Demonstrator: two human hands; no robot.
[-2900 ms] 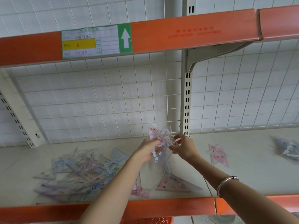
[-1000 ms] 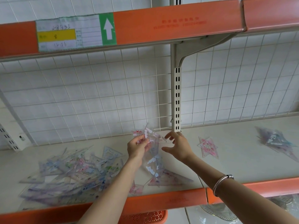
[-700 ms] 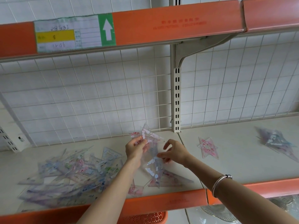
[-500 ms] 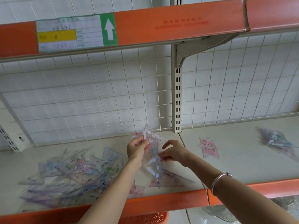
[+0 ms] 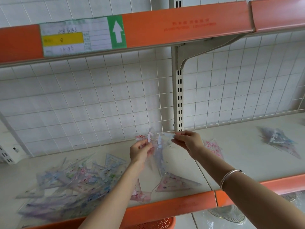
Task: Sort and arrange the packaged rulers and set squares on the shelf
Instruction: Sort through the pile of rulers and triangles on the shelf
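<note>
Above the shelf (image 5: 239, 156) I hold a small bunch of clear packaged set squares (image 5: 157, 142). My left hand (image 5: 141, 152) grips the bunch from the left. My right hand (image 5: 187, 142) pinches the top right corner of one pack in it. A big heap of packaged rulers and set squares (image 5: 69, 184) lies on the shelf at the left. A pink-printed set square (image 5: 175, 183) lies below my hands, with another pink one (image 5: 140, 195) at the front edge.
A small pink stack (image 5: 213, 148) lies right of my right hand, and a blue stack (image 5: 279, 140) lies at the far right. A wire grid backs the shelf, with a slotted upright post (image 5: 179, 100) behind my hands. An orange basket (image 5: 153, 223) sits below.
My right hand rose from the middle of the bunch to its top right corner and now pinches a pack there. My left hand kept its hold.
</note>
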